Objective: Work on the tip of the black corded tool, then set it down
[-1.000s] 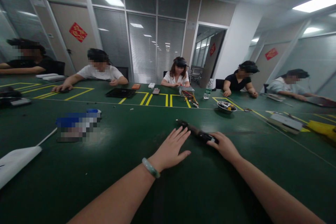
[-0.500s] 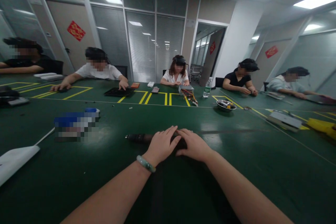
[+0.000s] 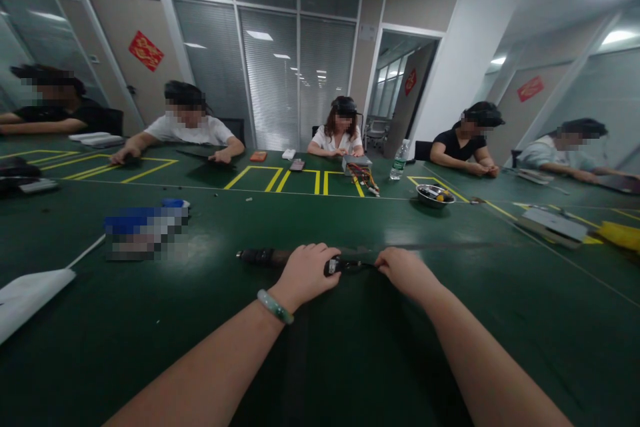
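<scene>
At lower centre of the green counter point(image 3: 450, 320), my left hand point(image 3: 306, 271) now grips the dark rod-like tool point(image 3: 260, 256) while my right hand point(image 3: 406, 271), drawn apart, pinches its thin strap point(image 3: 356, 266).

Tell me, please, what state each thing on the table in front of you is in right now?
Left hand: closed over the black tool, holding it.
Right hand: pinching the black strap at the tool's end.
Black tool: lying flat on the green table.
Strap: stretched between the hands.
Water bottle: upright, cap on.
Metal bowl: upright, with small things inside.
</scene>
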Demonstrator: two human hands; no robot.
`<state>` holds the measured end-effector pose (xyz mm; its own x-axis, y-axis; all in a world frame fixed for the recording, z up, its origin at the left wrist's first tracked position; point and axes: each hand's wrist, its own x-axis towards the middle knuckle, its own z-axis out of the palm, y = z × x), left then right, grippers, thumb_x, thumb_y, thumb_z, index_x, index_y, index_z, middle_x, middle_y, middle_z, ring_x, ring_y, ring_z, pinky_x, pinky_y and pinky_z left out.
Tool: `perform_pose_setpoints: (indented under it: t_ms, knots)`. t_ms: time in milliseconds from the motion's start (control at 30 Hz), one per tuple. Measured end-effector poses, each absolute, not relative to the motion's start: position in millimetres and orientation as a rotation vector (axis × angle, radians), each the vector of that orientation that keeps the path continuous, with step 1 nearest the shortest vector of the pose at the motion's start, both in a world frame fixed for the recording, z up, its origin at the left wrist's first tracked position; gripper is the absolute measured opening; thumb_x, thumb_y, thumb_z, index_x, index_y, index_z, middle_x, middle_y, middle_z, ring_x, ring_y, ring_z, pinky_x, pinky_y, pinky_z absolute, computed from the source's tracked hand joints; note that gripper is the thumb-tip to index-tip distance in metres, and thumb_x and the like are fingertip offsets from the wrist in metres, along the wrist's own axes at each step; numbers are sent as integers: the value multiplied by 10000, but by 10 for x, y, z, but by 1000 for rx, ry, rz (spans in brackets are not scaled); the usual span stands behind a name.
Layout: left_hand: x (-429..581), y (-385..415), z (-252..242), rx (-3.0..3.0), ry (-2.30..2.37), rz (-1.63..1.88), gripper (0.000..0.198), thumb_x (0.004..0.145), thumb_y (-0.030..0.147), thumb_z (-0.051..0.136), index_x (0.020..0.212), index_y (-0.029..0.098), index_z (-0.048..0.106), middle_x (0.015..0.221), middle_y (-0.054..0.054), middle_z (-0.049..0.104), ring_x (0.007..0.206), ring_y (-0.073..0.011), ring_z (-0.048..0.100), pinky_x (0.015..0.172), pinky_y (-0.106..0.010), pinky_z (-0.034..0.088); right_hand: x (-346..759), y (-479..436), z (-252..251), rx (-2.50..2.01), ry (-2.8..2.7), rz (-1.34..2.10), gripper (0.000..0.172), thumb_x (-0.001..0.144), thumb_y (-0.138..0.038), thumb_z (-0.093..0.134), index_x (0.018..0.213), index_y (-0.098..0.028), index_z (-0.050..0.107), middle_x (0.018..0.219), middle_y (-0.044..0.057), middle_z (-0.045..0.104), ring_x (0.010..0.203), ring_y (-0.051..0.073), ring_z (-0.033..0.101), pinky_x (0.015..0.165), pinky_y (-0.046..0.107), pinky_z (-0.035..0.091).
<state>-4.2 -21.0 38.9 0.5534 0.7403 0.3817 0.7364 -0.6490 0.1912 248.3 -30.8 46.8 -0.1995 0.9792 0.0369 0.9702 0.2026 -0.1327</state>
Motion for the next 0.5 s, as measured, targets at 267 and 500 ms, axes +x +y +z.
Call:
perform_pose_setpoints:
  t_ms: [267, 500]
  knots:
    - [3, -272, 415, 2758, 1432, 617, 321, 776, 374, 582, 1068, 243, 594, 951, -41, 608, 898, -225, 563, 813, -366, 406, 2310, -386, 496, -1601, -1943, -252, 300, 926, -191, 406, 1081, -300, 638, 1037, 12, 594, 858, 144, 556, 700, 247, 393]
    - [52, -260, 392, 2828, 1309, 596, 240, 843, 288, 545, 1077, 256, 586, 1025, -31, 595, 965, -197, 547, 869, -337, 402, 2084, -438, 426, -1285, -2264, 66, 261, 901, -194, 476, 1018, -312, 678, 961, -15, 609, 847, 107, 560, 767, 223, 404]
